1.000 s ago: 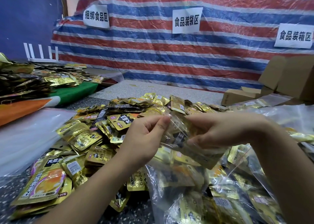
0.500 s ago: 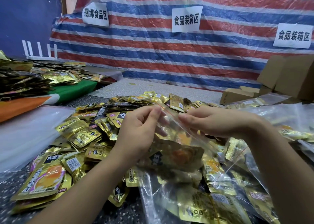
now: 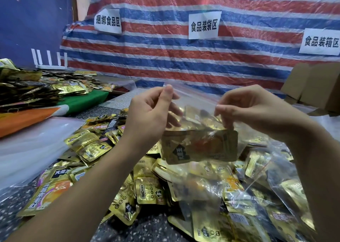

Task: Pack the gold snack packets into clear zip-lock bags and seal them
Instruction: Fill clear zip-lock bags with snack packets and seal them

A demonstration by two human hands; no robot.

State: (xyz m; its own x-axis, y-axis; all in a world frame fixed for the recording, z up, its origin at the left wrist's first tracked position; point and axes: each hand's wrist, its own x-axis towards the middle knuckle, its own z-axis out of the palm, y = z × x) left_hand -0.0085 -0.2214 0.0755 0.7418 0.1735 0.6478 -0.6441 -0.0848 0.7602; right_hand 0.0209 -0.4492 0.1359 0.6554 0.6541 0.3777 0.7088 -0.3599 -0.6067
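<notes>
Your left hand [image 3: 147, 116] pinches the top left edge of a clear zip-lock bag [image 3: 195, 113], thumb and fingers curled on the plastic. Your right hand [image 3: 252, 111] pinches the top right edge the same way. The bag hangs lifted between both hands, above the heap. A gold snack packet [image 3: 198, 146] sits inside at the bottom of the bag, lying crosswise, slightly tilted. Can't tell if the zip strip is closed.

Below and near: a loose pile of gold packets [image 3: 147, 190] spread over the speckled table [image 3: 14, 203]. Near right: filled clear bags [image 3: 272, 205] with gold packets in them. Left: a stack of empty clear plastic [image 3: 27, 146]. Far left: another pile of packets [image 3: 36, 89] on green cloth [image 3: 86, 100]. Far right: cardboard boxes [image 3: 316, 87]. Behind: striped tarp [image 3: 165, 61] with three white paper signs [image 3: 203, 25].
</notes>
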